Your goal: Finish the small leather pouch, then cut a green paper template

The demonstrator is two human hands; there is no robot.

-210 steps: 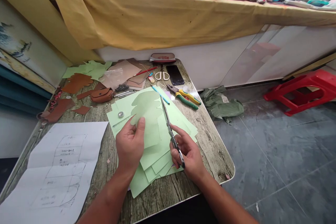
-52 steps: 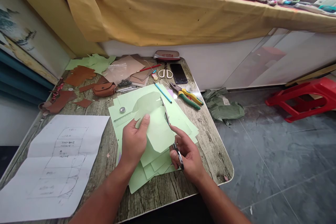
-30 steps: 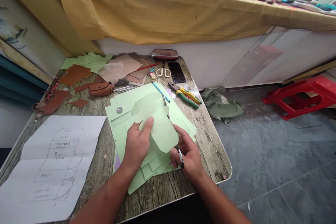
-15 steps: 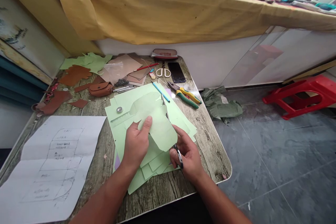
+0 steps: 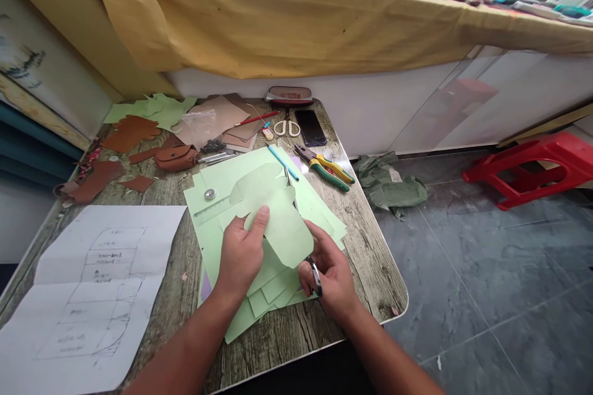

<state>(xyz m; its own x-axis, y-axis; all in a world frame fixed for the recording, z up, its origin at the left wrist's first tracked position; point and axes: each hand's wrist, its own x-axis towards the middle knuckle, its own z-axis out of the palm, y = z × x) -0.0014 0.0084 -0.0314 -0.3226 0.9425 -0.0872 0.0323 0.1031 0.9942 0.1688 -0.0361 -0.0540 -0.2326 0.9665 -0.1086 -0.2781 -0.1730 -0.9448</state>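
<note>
My left hand (image 5: 243, 250) pinches a pale green paper cutout (image 5: 282, 228) with rounded ends, its thumb lying on top. My right hand (image 5: 328, 265) is wrapped round the dark handles of a pair of scissors (image 5: 316, 276). The scissors' blades run up along the cutout's right edge, partly hidden behind it, with the tip showing near its upper right. Below both hands lies a stack of light green sheets (image 5: 213, 228). A clear ruler (image 5: 212, 211) and a small round metal piece (image 5: 210, 194) rest on the stack, and a blue pencil (image 5: 283, 162) lies at its far edge.
A white sheet with a drawn pattern (image 5: 106, 284) lies at left. Green-and-yellow pliers (image 5: 327, 170), a phone (image 5: 311, 128) and white-handled scissors (image 5: 287, 129) are at the table's far right. A brown leather pouch (image 5: 176, 157) sits among scraps. A red stool (image 5: 532, 166) stands on the floor.
The view has shifted very slightly. Both hands, the paper cutout and the scissors hold nearly the same position as before.
</note>
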